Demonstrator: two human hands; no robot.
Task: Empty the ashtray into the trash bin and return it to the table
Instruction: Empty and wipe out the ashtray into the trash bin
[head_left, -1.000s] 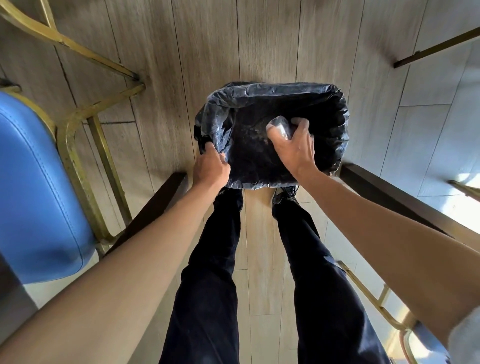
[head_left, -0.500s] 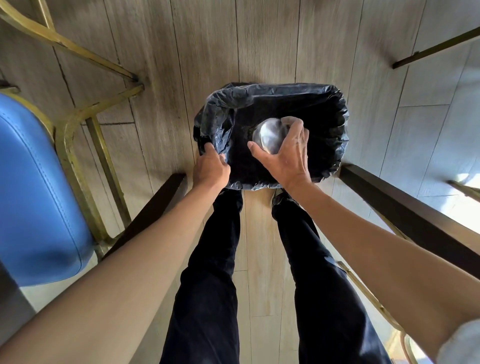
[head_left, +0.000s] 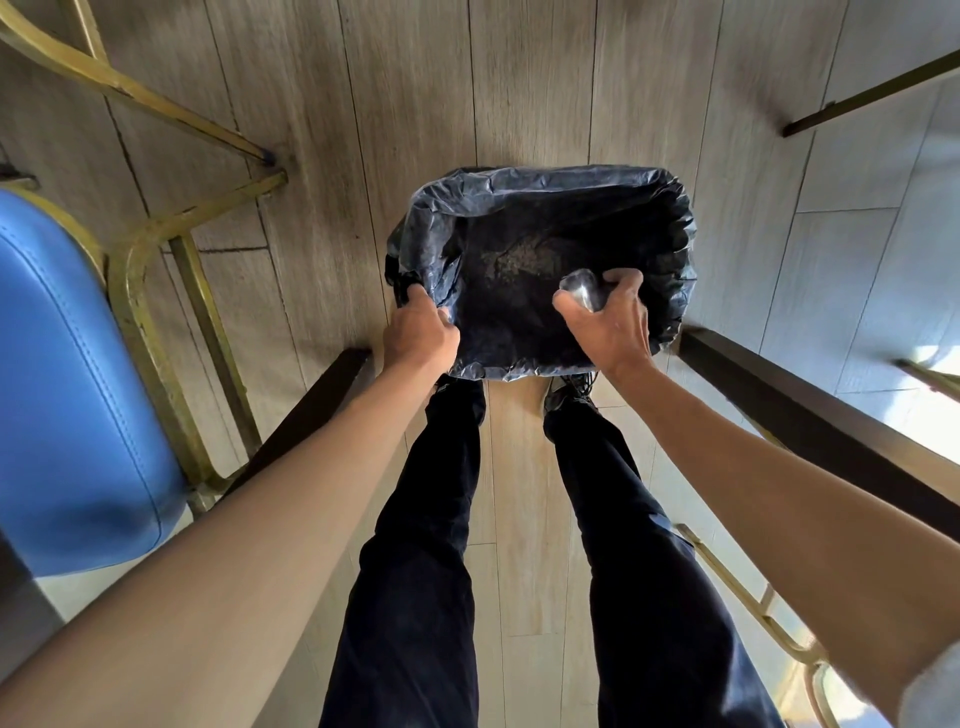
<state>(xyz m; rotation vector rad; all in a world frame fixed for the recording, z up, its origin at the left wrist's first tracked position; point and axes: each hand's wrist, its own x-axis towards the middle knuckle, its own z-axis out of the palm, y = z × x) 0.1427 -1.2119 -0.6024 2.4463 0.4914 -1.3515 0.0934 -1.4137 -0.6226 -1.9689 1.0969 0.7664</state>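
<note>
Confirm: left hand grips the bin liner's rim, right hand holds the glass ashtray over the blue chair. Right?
Not quite. The head view shows the right hand holding the ashtray over the open trash bin, not the blue chair, which stands off to the left. The left hand does grip the liner's rim.

Trash bin (head_left: 540, 192) mouth is open through the middle and far side; left hand (head_left: 422, 332) grips the near-left rim, right hand (head_left: 610, 325) with the ashtray (head_left: 582, 291) fills the near-right part. Dark table rail (head_left: 810, 421) runs just beside the bin's near-right corner, second dark rail (head_left: 311, 410) sits near-left. Blue chair (head_left: 67, 374) and its brass legs (head_left: 182, 291) block the left; bare floor (head_left: 519, 78) beyond the bin is free.
</note>
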